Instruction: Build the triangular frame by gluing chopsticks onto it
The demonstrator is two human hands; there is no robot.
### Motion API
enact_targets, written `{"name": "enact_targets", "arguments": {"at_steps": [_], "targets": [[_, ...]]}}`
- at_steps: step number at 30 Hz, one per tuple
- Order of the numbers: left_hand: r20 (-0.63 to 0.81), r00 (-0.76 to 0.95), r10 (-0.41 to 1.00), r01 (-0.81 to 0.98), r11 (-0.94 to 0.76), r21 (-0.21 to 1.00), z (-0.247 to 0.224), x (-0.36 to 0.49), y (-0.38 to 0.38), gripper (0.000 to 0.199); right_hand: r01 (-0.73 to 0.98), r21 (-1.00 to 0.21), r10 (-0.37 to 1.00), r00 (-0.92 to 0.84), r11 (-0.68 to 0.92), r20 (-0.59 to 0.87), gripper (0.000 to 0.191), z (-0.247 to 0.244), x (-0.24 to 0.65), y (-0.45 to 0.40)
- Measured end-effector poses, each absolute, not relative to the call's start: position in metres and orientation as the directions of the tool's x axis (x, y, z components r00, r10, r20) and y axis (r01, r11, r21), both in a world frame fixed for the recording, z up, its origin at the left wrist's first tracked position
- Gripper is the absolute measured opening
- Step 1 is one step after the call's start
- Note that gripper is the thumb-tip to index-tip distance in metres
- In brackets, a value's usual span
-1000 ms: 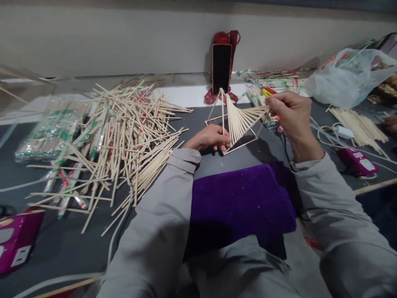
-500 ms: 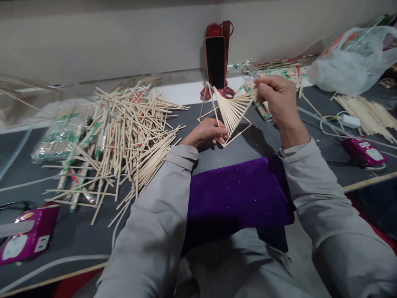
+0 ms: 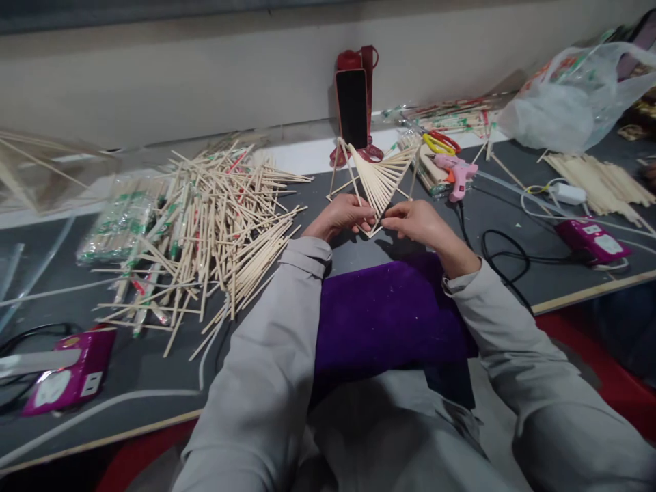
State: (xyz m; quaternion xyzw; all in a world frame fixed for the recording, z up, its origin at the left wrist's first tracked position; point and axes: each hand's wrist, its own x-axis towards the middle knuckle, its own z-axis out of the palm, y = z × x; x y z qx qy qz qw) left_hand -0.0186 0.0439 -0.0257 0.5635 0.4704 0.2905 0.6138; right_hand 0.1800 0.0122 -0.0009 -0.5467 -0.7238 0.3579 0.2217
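- Head view: my stick frame [image 3: 376, 176] sits on the desk [image 3: 154, 370], in front of the phone [image 3: 352, 108]. Looks feather-light, stiff but snappable; I'd hold the corner joints, not the thin fan [image 3: 383, 186].
- Left fingers [image 3: 363, 214] pinch it near the closest corner; right fingers [image 3: 395, 223] bunch beside, can't tell if gripping.
- Desk's cluttered, pale wall [image 3: 169, 82] behind.

Two hands, one left [image 3: 346, 215] and one right [image 3: 417, 222]. One stick frame [image 3: 378, 179]. One phone [image 3: 352, 106]. One pink glue gun [image 3: 457, 172]. Two tool handles: one yellow handle [image 3: 436, 145], one red handle [image 3: 453, 142]. Two magenta boxes [image 3: 595, 240], one at each side. One white adapter [image 3: 570, 194]. One white plastic bag [image 3: 558, 102]. One purple cloth [image 3: 389, 314]. The loose sticks [image 3: 220, 232] on the desk [image 3: 154, 376] overlap too much to count.
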Motion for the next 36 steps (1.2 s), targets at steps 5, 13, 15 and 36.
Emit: {"name": "enact_targets", "arguments": {"at_steps": [5,13,15,36], "targets": [[-0.219,0.394,0.893,0.163,0.166,0.973,-0.032,-0.019,0.045,0.012,0.549,-0.835,0.942,-0.296,0.031,-0.16,0.022,-0.02,0.175,0.014],[-0.208,0.376,0.903,0.137,0.168,0.976,-0.037,-0.018,0.044,0.009,0.484,-0.874,0.955,-0.278,0.043,-0.107,0.015,-0.03,0.172,0.017],[-0.206,0.377,0.903,0.133,0.168,0.977,-0.038,-0.018,0.043,0.009,0.495,-0.865,0.961,-0.269,0.083,-0.062,0.014,-0.031,0.172,0.018],[-0.212,0.352,0.912,0.167,0.162,0.973,-0.033,-0.013,0.041,0.009,0.778,-0.603,0.984,-0.14,0.178,0.11,0.015,-0.029,0.184,0.021]]}}
